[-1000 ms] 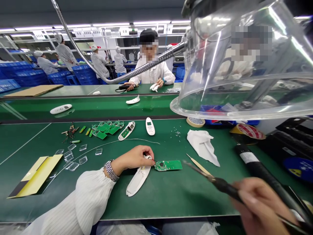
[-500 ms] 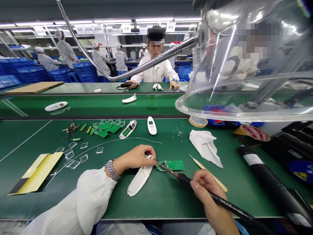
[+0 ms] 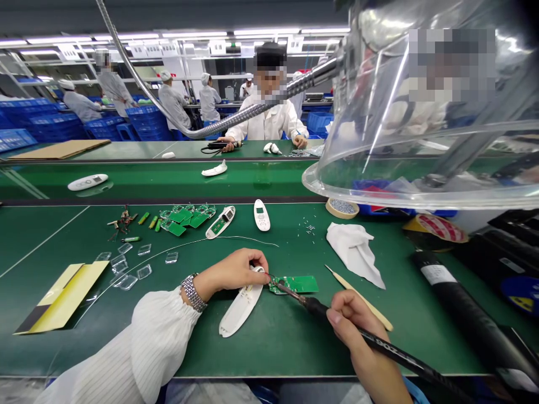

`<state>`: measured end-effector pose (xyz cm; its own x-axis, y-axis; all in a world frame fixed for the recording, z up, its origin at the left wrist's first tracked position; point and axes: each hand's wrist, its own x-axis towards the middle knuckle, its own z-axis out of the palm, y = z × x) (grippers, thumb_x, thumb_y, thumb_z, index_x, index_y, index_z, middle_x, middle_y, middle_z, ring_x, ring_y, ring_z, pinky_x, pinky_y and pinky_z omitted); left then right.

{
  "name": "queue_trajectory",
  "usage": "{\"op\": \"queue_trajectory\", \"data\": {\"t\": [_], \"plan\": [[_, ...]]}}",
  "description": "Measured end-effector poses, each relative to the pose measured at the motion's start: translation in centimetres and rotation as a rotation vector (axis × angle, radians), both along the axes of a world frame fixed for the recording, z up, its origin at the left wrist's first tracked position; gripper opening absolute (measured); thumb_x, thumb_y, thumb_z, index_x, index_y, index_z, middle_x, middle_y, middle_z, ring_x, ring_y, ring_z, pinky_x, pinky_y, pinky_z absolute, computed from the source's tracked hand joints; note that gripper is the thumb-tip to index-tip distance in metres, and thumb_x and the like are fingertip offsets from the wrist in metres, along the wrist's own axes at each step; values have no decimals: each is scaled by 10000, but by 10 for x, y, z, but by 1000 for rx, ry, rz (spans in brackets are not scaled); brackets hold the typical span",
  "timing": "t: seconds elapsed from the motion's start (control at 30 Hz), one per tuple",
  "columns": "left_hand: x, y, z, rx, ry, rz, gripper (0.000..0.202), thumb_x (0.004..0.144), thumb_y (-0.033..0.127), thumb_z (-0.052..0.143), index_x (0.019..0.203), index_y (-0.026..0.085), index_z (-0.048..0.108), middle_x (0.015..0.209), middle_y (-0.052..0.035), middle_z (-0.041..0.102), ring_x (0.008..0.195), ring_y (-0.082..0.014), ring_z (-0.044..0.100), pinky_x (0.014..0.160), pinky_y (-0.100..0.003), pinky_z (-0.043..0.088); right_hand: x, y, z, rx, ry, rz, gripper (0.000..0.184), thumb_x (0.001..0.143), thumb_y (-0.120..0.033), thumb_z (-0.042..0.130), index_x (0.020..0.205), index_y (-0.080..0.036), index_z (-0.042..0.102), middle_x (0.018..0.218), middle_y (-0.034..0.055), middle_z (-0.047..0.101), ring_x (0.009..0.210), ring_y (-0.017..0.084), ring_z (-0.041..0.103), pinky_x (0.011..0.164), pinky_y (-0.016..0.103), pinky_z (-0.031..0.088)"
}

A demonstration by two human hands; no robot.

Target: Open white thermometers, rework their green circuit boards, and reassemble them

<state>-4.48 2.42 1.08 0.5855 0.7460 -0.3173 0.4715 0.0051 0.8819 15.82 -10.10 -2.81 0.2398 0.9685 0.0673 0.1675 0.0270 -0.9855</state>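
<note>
My left hand point(image 3: 242, 268) is closed in a pinch over the upper end of a white plastic shell half point(image 3: 241, 312). Thin reddish wire shows at its fingertips, beside the left end of a green circuit board point(image 3: 300, 284). My right hand point(image 3: 357, 325) is wrapped around the black handle of a soldering iron point(image 3: 318, 307). Its metal tip rests at the board's left end, close to my left fingertips; whether it touches the board or the wire is too small to tell. A wooden-handled pointed tool point(image 3: 362, 300) lies just beyond my right hand.
Several green boards point(image 3: 187, 217), clear plastic windows point(image 3: 126, 280), a yellow card point(image 3: 63, 297) and a white cloth point(image 3: 353, 252) lie around. A clear hood point(image 3: 379, 191) on a flexible arm overhangs the right. Across the green belt point(image 3: 160, 178) sits a co-worker point(image 3: 269, 120).
My hands, the soldering iron and the board hold nearly still. The white casings on the belt have shifted slightly left. The co-worker's hand opposite has moved a little.
</note>
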Motion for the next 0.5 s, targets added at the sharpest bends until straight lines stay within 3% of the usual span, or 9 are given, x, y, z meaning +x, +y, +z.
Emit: {"op": "queue_trajectory", "data": {"t": [0.5], "plan": [[-1,0,2,27,22,-12,157,637,281,653,699,172,558,569,54,508,524,-93,438,515,-218,327,3,-1,-5,23,41,-17,265,806,-449,546,707,-222,451,543,-51,352,472,100,310,430,218,241]]}}
